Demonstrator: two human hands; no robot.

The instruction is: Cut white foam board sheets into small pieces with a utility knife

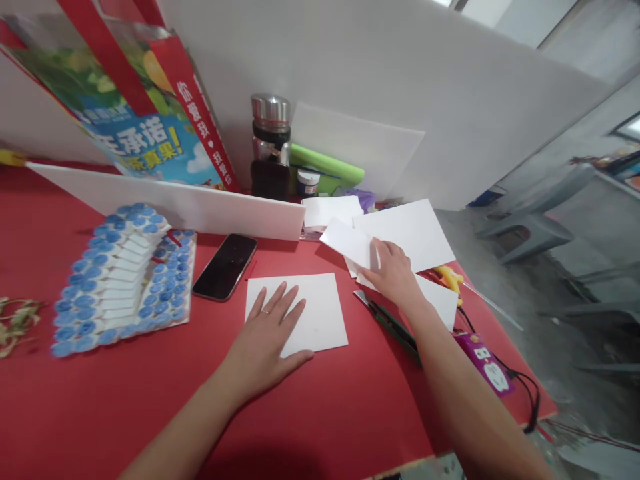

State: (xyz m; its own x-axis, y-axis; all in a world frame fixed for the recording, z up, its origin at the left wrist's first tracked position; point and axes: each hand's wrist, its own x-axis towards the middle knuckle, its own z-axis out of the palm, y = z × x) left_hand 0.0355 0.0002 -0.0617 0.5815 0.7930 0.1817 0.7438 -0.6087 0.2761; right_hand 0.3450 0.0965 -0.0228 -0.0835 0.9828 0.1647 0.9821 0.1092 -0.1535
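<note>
My left hand (273,327) lies flat with its fingers spread on a white rectangular card (320,313) on the red tabletop; a ring shows on one finger. My right hand (393,270) grips the edge of a smaller white piece of card (347,241), tilted over other white sheets. Its fingertips are partly hidden behind the card. Under and behind that hand lie a larger white sheet (420,233) and another white piece (440,300). A green utility knife (393,325) with its blade out rests beside my right forearm, which covers part of it.
Left of the card are a black phone (226,267) and a piece covered in blue discs (83,313). A long white board (225,210) stands behind them, near a steel flask (271,123) and a shopping bag (150,133). A purple power strip (483,363) with cables sits at the right edge.
</note>
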